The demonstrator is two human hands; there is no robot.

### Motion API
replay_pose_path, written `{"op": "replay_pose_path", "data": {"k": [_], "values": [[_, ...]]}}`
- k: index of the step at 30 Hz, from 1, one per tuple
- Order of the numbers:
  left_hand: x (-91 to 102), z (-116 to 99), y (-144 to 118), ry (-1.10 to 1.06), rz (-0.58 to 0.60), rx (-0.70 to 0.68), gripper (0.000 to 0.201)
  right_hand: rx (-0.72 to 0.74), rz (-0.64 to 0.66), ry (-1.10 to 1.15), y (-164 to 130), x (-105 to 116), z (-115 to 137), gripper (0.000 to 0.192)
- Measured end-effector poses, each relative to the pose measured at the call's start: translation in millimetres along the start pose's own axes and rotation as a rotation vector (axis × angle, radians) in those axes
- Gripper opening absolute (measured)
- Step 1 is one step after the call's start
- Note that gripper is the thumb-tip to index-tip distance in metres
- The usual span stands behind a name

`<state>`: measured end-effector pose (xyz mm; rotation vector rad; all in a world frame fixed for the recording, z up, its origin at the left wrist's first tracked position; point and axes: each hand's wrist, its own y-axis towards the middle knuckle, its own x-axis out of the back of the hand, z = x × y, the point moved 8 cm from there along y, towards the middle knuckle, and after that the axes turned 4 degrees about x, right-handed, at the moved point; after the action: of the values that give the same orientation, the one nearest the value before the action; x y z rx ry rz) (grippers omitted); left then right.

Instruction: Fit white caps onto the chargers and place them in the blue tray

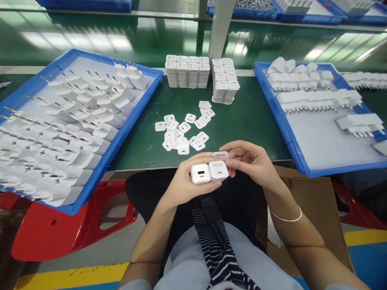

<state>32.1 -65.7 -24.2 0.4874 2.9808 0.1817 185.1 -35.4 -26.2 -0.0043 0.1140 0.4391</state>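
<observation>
Over my lap, just below the table edge, my left hand grips two white charger bodies side by side, their square port faces turned up. My right hand touches the right-hand one, and a small white cap piece sits pinched at its fingertips just above the chargers. A loose scatter of flat white caps lies on the green table right beyond my hands.
A blue tray at left holds several rows of pronged white chargers. Another blue tray at right holds finished chargers along its far side. Stacked white caps stand mid-table near a white post. A red stool is lower left.
</observation>
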Motion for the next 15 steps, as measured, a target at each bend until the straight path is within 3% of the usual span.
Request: {"op": "replay_pose_path", "data": {"k": [4, 6, 8, 12, 15], "values": [[-11.6, -8, 3, 0.176, -0.005, -0.076, 0.046, 0.102, -0.162, -0.07, -9, 16, 9, 0.012], [-14.7, -8, 5, 0.26, -0.049, -0.088, 0.047, 0.137, -0.29, -0.12, -17, 27, 20, 0.017], [-18.5, -7, 6, 0.297, -0.079, -0.089, 0.048, 0.127, -0.34, -0.149, -26, 29, 30, 0.022], [-28.6, -9, 10, 0.303, -0.063, -0.096, 0.047, -0.003, -0.172, -0.089, -36, 7, 34, 0.022], [-32.2, -13, 12, 0.347, -0.057, -0.131, 0.049, -0.067, -0.122, -0.016, -40, -2, 31, 0.02]]}}
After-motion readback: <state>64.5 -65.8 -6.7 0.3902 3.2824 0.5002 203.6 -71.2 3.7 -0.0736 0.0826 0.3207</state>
